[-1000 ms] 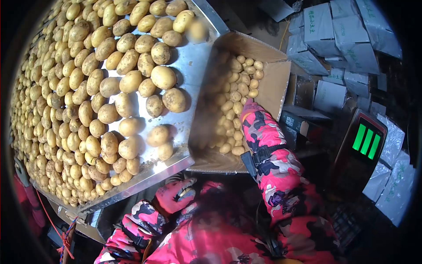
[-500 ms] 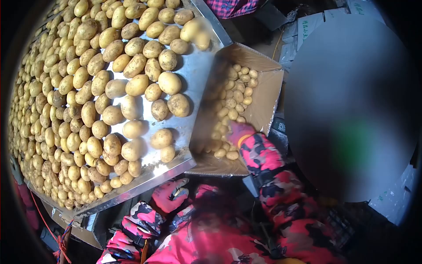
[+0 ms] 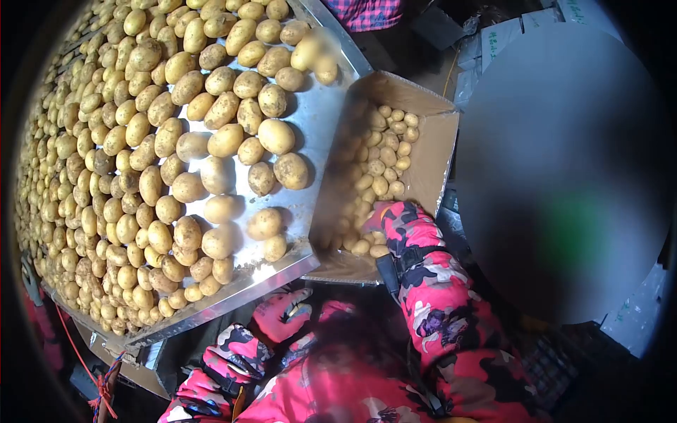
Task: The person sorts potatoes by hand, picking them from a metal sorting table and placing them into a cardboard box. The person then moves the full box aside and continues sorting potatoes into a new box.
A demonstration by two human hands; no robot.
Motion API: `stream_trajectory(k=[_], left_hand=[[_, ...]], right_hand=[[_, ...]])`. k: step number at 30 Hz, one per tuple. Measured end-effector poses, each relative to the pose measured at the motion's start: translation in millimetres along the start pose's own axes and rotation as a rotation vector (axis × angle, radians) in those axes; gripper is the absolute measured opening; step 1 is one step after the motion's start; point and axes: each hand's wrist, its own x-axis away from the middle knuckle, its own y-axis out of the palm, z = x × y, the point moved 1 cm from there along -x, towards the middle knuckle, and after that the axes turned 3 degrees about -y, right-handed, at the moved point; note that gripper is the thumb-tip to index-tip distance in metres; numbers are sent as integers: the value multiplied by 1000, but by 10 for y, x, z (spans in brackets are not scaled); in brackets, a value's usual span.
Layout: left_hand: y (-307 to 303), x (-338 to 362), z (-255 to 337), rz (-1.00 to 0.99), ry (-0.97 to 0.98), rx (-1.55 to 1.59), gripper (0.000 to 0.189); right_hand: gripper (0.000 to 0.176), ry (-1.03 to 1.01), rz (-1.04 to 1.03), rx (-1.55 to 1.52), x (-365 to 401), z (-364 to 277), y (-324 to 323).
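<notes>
My right hand point(image 3: 377, 217), in a pink glove, reaches down into an open cardboard box point(image 3: 431, 155) and is at the small potatoes point(image 3: 379, 169) in it. Its fingers are hidden, so what they hold does not show. In front of my body, below the metal table's edge, my left hand point(image 3: 283, 314) is gloved in pink, its fingers curled. Anything inside that curl is too small to make out. Many larger potatoes point(image 3: 188, 187) lie spread over the metal table point(image 3: 317, 134), left of the box.
A large blurred round shape point(image 3: 564, 162) covers the right side of the view. Pale boxes point(image 3: 502, 35) stand behind it. Checked cloth point(image 3: 363, 13) shows at the top. A red cord point(image 3: 74, 352) hangs at the lower left, near a co-worker's gloved hand point(image 3: 29, 278).
My right hand and forearm have pushed further into the box, and the sleeve now covers more of its near side. The view has shifted slightly. My left hand stays below the table edge.
</notes>
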Motion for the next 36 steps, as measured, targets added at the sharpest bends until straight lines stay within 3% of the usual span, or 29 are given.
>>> stream_trajectory(k=[2,4,7,10,14,15,16,17,18,19,20,21,22,23,24,25,26,27,28,29,30,31,32,34,35,36], left_hand=[[23,42,-50,-1,4,21,49],[80,66,-92,-10,-11,32,48],[94,38,76,-50,75,-34,47],[14,62,416,-68,121,-44,43],[-122,30,599,-85,444,-136,43],[-176,-10,703,-94,538,-140,39],[-251,-24,746,-151,490,-159,39],[-367,39,966,-205,439,-187,39],[-385,42,1007,-244,375,19,37],[-480,103,1136,-241,384,3,34],[-596,173,1200,-229,382,-1,32],[-659,169,1180,-216,342,3,34],[-708,125,1101,-200,293,7,37],[-764,68,987,-183,233,11,40],[-815,-34,786,-171,224,83,41],[-861,-171,544,-155,212,162,41],[-922,-217,448,-139,198,251,41],[-987,187,747,-148,179,351,41],[-1077,343,833,-142,184,303,45],[-1152,472,861,-135,180,254,48],[-1225,562,839,-129,171,204,52],[-1282,-37,50,54,968,-260,67],[-1329,-25,30,144,1184,-414,71],[-1402,413,137,-53,477,133,56],[-1524,511,190,-94,138,313,41],[-1597,568,121,-66,137,329,39]], right_hand=[[58,-20,-135,-27,-188,68,-9],[55,-199,-30,-224,-103,131,156],[52,-221,57,-334,59,48,208],[38,-370,138,-794,450,98,280],[29,-783,397,-1106,1182,188,289],[36,-645,209,-1318,1758,238,208],[39,-579,245,-1312,2016,429,265],[43,-781,336,-1358,2299,474,387],[44,-334,111,-1706,2924,426,278],[46,-909,318,-1851,2739,707,737],[51,-1183,89,-2072,2932,812,887],[61,-1058,219,-2322,3182,774,1051],[60,-988,379,-2540,3107,782,1248],[50,-1121,616,-2511,2646,934,1514],[39,-1117,396,-2835,2489,1007,1634],[36,-1170,315,-2957,2326,1025,1717],[33,-1355,161,-2963,2150,968,1720],[30,-1691,-146,-2823,1821,914,1675],[28,-2005,-593,-2497,1494,804,1545],[31,-1709,-204,-2399,2098,437,1344],[36,-1346,94,-2201,3231,-51,1131],[43,-1141,217,-2001,4115,-461,1046],[49,-1046,267,-1840,4727,-803,978],[47,-1195,366,-1618,4330,-807,872],[77,-1117,221,-1527,3669,-632,690],[72,-1165,219,-1575,3312,-561,732]])
